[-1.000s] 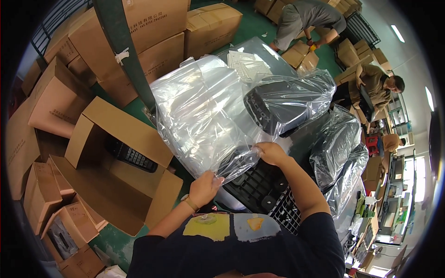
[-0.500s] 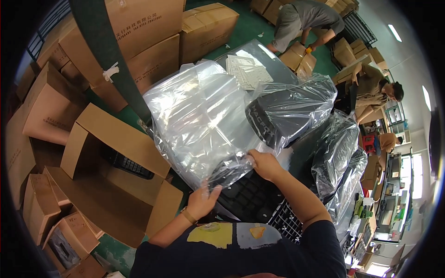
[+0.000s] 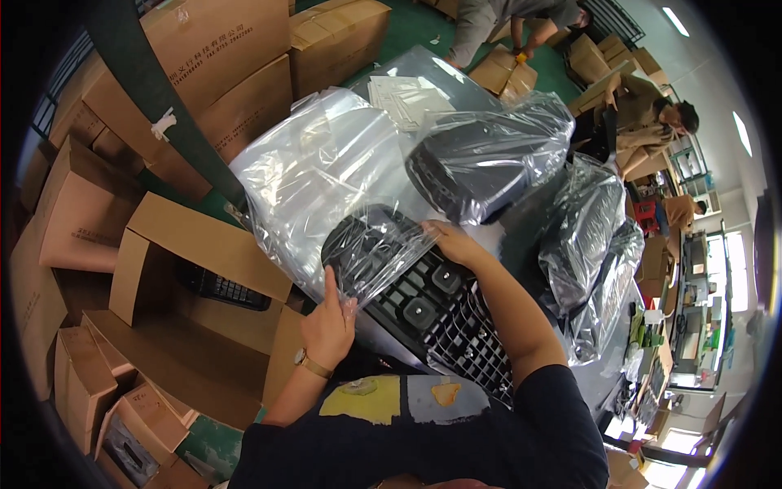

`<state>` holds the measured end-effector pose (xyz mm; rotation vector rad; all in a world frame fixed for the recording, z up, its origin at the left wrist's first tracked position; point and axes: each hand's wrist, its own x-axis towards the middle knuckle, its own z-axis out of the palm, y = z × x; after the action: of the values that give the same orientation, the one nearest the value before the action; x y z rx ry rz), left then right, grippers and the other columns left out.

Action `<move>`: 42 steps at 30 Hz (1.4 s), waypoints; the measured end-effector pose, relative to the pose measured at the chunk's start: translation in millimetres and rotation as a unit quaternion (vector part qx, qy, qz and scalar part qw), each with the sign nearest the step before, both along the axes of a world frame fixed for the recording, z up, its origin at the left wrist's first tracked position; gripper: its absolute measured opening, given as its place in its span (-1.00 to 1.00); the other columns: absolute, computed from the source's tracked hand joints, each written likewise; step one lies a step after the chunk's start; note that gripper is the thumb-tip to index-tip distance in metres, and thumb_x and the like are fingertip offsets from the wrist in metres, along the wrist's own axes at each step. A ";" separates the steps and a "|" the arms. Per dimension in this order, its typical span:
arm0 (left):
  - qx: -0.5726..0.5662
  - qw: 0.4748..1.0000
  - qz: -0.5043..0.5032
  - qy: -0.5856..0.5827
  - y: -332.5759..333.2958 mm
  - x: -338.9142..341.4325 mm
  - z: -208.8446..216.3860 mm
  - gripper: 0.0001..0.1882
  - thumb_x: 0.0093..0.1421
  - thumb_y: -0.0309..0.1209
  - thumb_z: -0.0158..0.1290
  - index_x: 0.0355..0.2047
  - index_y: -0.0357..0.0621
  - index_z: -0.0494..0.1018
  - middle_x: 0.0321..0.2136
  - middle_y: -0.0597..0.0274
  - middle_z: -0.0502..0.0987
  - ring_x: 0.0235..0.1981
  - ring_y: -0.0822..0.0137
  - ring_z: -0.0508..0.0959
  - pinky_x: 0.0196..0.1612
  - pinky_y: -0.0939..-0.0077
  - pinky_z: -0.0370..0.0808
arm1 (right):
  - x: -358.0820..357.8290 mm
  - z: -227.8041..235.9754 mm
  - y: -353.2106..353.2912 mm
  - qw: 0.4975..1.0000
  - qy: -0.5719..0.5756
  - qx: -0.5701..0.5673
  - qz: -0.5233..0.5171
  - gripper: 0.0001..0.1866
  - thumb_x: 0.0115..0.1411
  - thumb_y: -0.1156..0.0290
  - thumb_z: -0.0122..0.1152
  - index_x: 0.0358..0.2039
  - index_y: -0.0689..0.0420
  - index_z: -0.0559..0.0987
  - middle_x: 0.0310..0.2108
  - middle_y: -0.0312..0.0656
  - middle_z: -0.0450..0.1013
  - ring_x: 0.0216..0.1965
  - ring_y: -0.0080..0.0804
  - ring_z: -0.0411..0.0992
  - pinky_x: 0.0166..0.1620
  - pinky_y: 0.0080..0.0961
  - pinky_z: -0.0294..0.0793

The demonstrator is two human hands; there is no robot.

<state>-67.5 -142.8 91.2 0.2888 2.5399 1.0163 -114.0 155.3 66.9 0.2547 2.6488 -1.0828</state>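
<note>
The bagged panel (image 3: 407,285) lies between left fingers (image 3: 331,285) and right fingers (image 3: 441,233).

It's bright enough in here: white ceiling lamps (image 3: 675,22) glow up beyond the far right of the worktop (image 3: 474,90), and the windows (image 3: 737,269) past its right edge are burnt to plain white. Light skids over the clear plastic sheets (image 3: 301,163) along the worktop's left side in hard white streaks, and glints on the creases of the clear bag (image 3: 387,257) toward the near edge. Glare marks the far edge too. Left of the worktop, the open carton (image 3: 183,350) is dim inside. The middle looks fairly crisp; outward, straight lines bow, softening into a black rim.
</note>
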 end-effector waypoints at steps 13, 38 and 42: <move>0.105 0.926 -0.005 0.362 59.7 22.4 4.7 -0.67 0.11 -0.40 0.00 -0.07 -0.04 0.37 -0.40 0.18 0.48 -0.44 0.13 0.49 -0.39 0.37 0.42 | 350.8 7.3 98.6 0.972 0.048 -0.018 -0.231 -0.57 0.10 0.13 0.13 -0.15 0.21 0.49 -0.26 -0.04 0.49 -0.19 -0.28 0.47 -0.15 -0.44 0.42; 0.295 0.942 0.016 0.160 94.5 42.6 68.1 -0.70 0.22 -0.30 -0.05 -0.23 -0.31 0.48 -0.38 0.16 0.58 -0.35 0.50 0.50 -0.23 0.61 0.39 | 459.3 -3.6 -0.6 0.700 0.154 -0.613 -0.331 -0.39 -0.16 0.70 0.13 0.01 0.26 0.34 -0.07 -0.13 0.39 -0.07 -0.28 0.38 0.00 -0.35 0.38; 0.237 0.928 -0.087 0.275 121.3 59.9 93.4 -0.73 0.18 -0.28 -0.02 -0.28 -0.24 0.49 -0.50 0.01 0.54 -0.48 0.24 0.56 -0.39 0.49 0.43 | 453.6 2.2 -20.2 0.618 0.138 -0.688 -0.354 -0.39 -0.20 0.67 0.06 0.00 0.26 0.35 -0.10 -0.08 0.41 -0.09 -0.23 0.40 -0.01 -0.33 0.39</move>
<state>-7.5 -21.6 184.6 1.0469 2.6130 1.6559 339.6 135.1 69.1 0.7957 1.0006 -3.1211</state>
